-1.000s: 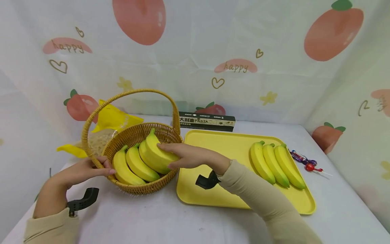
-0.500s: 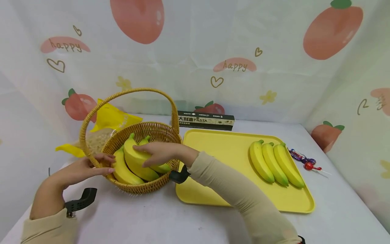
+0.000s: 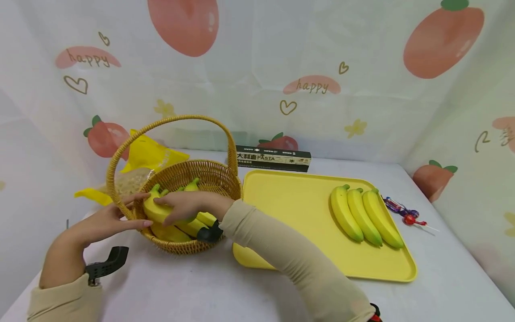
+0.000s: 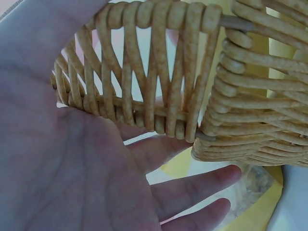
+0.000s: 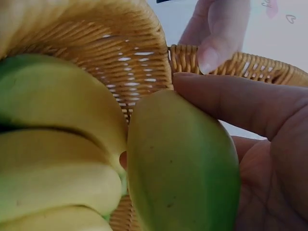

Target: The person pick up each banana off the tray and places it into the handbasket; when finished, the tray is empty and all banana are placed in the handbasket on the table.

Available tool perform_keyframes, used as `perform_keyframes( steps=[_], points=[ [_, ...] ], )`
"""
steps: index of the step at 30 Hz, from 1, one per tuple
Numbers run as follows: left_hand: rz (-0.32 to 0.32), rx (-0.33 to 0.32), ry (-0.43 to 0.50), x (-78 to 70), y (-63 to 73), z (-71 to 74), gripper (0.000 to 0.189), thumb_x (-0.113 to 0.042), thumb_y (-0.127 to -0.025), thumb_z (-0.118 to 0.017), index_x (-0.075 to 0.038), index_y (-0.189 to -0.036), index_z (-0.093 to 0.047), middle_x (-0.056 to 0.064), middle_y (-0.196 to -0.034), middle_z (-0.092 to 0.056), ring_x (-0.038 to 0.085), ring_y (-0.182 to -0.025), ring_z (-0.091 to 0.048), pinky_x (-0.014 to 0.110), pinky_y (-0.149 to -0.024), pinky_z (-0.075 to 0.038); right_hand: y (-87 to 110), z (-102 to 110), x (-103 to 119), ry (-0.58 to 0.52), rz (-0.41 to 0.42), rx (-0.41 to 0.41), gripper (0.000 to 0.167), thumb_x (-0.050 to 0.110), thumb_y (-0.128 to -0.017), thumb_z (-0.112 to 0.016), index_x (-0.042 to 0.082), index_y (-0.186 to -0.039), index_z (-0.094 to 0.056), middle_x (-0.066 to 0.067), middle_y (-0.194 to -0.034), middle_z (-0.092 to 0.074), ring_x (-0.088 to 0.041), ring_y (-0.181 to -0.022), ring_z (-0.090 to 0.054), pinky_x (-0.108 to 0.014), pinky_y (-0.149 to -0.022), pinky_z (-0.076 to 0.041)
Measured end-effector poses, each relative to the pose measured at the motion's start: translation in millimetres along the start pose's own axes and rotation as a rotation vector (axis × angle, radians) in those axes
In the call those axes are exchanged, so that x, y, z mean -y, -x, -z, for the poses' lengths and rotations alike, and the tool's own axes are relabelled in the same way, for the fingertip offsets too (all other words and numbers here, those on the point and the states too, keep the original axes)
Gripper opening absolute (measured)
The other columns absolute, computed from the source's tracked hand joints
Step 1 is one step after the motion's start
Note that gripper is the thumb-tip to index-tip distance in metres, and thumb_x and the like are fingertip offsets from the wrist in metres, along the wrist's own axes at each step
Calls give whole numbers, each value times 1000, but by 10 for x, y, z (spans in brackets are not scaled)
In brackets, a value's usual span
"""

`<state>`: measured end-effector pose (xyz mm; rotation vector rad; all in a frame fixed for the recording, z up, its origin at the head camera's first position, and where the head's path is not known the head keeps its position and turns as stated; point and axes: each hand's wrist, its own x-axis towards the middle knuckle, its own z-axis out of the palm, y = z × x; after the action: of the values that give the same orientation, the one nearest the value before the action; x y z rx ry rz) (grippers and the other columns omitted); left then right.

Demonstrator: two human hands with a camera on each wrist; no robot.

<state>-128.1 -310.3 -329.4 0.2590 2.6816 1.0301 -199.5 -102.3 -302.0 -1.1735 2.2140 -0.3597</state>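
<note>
I have the yellow tray to my right and the wicker basket to my left.
Three side-by-side bananas lie on the tray, likely nested to check rolling. My left hand grips the basket's handle near the rim, probably steadying it; inside, my right hand grasps one single banana by its sides, I judge so it cannot twist.

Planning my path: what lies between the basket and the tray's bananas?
In the head view, bare tray, with the right sleeve crossing the near side.
</note>
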Motion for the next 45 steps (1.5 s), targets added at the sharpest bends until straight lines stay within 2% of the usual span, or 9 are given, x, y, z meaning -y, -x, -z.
perform_keyframes(
  steps=[7,13,17,21,25,29,33,38,45],
  points=[
    [-39,-9,9,-1,-5,5,68,-29,-89,-63,-17,-146,-28,28,-151,-16,52,-126,-29,66,-85,-36,-93,-26,63,-18,-31,28,75,28,-90,-60,19,-150,-15,13,-154,-20,3,-137,-21,-13,-108,-19],
    [-40,-12,0,-5,-4,-2,65,-29,-88,-63,-16,-144,-32,28,-150,-19,52,-125,-30,66,-84,-37,-113,-36,101,-20,-14,95,81,30,-89,-61,15,-151,-11,11,-154,-18,4,-137,-19,-12,-108,-18],
    [-45,-26,-12,-18,-6,1,64,-31,-88,-64,-17,-143,-35,24,-150,-24,51,-125,-30,66,-83,-36,-97,-31,102,-1,-20,93,79,32,-89,-62,15,-150,-15,11,-154,-20,2,-139,-20,-13,-109,-19],
    [-87,-35,3,-32,-12,1,56,-29,-87,-65,-16,-137,-46,17,-151,-27,48,-130,-27,65,-88,-34,-63,-14,59,2,-13,80,72,28,-88,-63,11,-147,-26,6,-148,-35,-1,-130,-36,-11,-100,-29],
    [-117,-28,11,-35,-29,-6,47,-28,-86,-66,-15,-130,-55,15,-152,-27,47,-134,-25,63,-91,-33,-23,9,2,-9,39,91,50,21,-89,-62,4,-133,-47,-3,-128,-55,-5,-97,-51,-12,-79,-38],
    [-127,-15,33,-33,-44,-13,45,-26,-86,-66,-12,-128,-57,15,-153,-26,49,-134,-23,62,-91,-32,51,44,-56,-69,51,96,47,18,-89,-62,4,-133,-49,-4,-133,-54,-4,-105,-55,-11,-82,-42],
    [-120,-15,9,-35,-47,-24,44,-27,-86,-66,-13,-127,-58,14,-152,-28,46,-133,-27,48,-92,-38,180,78,-126,-92,51,78,56,22,-90,-62,6,-139,-42,-4,-143,-46,-9,-129,-45,-15,-98,-38],
    [-126,-17,-10,-49,-37,-33,43,-27,-85,-67,-12,-125,-59,16,-151,-29,47,-133,-27,21,-84,-40,412,79,-234,-82,90,61,59,27,-91,-61,5,-141,-39,-5,-145,-43,-11,-125,-50,-16,-98,-39],
    [-132,-12,30,-16,-12,-32,44,-25,-85,-67,-12,-126,-58,17,-151,-28,49,-134,-23,11,-82,-36,752,-2,-399,-155,191,18,60,19,-92,-59,2,-143,-33,-12,-149,-36,-19,-121,-55,-15,-94,-42]
  ],
)
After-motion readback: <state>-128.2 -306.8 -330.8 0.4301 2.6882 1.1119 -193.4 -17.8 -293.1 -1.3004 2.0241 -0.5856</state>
